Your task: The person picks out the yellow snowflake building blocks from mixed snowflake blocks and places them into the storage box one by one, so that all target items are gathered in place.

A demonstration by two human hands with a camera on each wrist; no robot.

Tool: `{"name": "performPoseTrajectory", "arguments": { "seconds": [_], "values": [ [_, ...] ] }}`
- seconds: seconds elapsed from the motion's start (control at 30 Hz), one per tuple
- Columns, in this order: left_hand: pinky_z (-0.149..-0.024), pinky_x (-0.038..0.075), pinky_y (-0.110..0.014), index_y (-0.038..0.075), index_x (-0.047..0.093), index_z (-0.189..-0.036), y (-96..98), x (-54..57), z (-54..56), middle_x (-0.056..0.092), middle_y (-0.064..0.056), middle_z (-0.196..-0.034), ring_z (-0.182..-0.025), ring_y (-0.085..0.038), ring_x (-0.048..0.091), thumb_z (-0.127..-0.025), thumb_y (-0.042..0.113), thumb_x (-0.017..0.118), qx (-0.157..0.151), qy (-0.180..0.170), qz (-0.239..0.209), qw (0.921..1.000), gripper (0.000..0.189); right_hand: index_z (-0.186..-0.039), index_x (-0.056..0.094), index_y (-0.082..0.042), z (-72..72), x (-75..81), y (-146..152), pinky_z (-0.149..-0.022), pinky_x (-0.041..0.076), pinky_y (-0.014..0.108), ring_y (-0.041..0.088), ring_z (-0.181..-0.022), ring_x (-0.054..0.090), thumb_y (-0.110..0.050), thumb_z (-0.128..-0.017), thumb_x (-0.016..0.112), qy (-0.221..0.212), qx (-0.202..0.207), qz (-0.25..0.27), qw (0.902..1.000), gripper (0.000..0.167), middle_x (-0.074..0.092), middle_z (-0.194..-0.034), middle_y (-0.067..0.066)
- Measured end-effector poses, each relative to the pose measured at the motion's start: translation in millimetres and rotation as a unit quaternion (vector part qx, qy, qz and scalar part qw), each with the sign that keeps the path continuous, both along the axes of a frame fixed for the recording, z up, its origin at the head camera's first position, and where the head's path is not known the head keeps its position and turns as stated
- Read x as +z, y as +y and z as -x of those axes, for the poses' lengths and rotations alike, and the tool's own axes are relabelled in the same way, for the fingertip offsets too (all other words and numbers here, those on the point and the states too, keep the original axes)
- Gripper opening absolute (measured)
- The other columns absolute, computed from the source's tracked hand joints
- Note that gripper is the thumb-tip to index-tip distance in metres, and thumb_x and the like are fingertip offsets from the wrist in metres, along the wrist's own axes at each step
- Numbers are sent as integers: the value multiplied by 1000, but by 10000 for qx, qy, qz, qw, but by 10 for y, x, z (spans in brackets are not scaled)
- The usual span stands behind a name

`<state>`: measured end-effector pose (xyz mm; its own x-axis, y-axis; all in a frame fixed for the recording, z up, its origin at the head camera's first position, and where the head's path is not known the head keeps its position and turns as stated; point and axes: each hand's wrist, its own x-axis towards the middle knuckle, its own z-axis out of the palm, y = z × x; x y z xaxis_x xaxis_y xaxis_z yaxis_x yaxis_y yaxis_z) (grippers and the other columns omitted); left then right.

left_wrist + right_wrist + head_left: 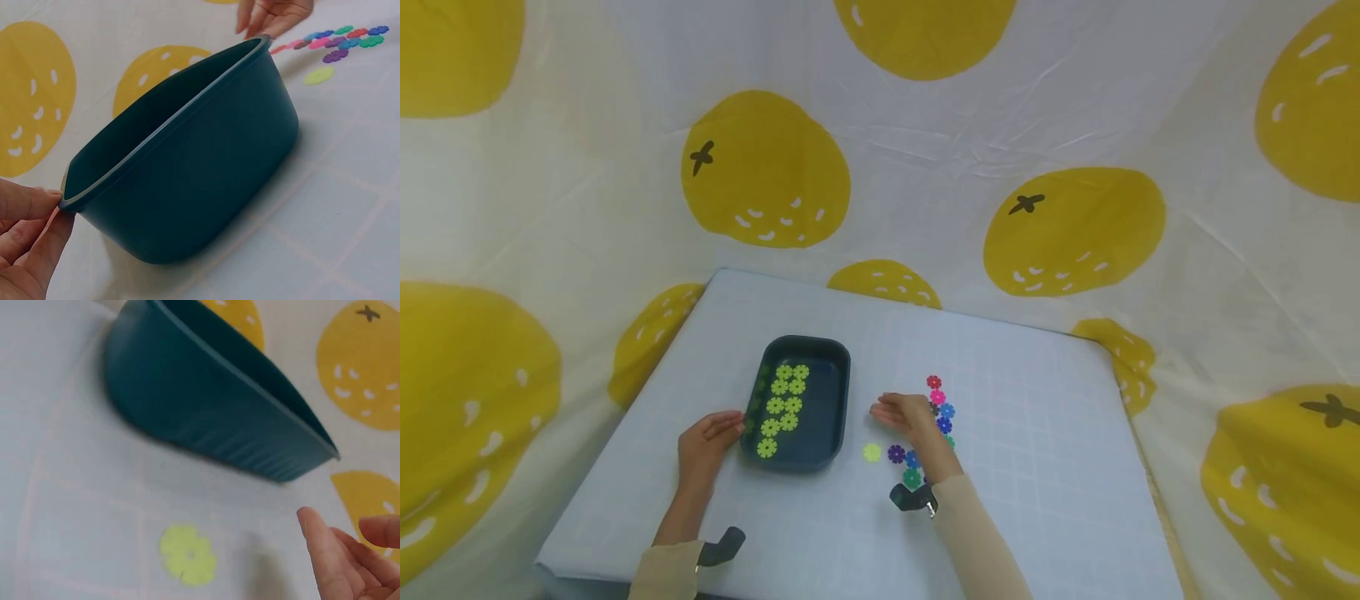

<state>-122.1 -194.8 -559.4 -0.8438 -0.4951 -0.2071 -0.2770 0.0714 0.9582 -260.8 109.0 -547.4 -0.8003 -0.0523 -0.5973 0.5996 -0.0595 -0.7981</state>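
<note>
A dark teal, deep rectangular tub (827,458) stands on the table, with several yellow-green flower-shaped discs (775,406) lying in two rough columns inside it. My left hand (709,437) is at its left side; the left wrist view shows thumb and fingers (37,206) pinching a corner of the tub's rim (169,125). To the right of the tub, my right hand (906,414) hovers with relaxed fingers and nothing in them. One yellow-green disc (187,555) lies on the cloth between that hand and the tub. The tub's inside is hidden in both wrist views.
Several coloured flower discs, among them a red one (933,382), a purple one (897,454) and a green one (912,478), lie around and partly under my right forearm. A pale checked cloth (1037,467) covers the table. Behind hangs a curtain (917,150) with yellow fruit prints.
</note>
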Motion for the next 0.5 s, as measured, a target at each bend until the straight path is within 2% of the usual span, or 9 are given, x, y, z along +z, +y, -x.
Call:
{"name": "performPoseTrajectory", "arguments": {
  "seconds": [0.2,0.5],
  "values": [
    [-77,49,-4,0,64,-123,7,17,-7,68,-18,-125,-84,16,60,-92,9,69,-45,-4,45,10000,32,-117,64,7,-71,-170,164,-75,61,29,25,-86,75,-12,-95,65,-190,-116,-149,9996,30,75,-96,19],
    [-78,49,-4,2,65,-123,-4,-15,0,68,-17,-125,-86,15,61,-93,10,69,-3,44,-5,10000,31,-114,67,6,-195,-312,254,-70,61,29,25,-81,76,-16,-95,65,-170,171,-821,9963,29,76,-89,16]
  ]
}}
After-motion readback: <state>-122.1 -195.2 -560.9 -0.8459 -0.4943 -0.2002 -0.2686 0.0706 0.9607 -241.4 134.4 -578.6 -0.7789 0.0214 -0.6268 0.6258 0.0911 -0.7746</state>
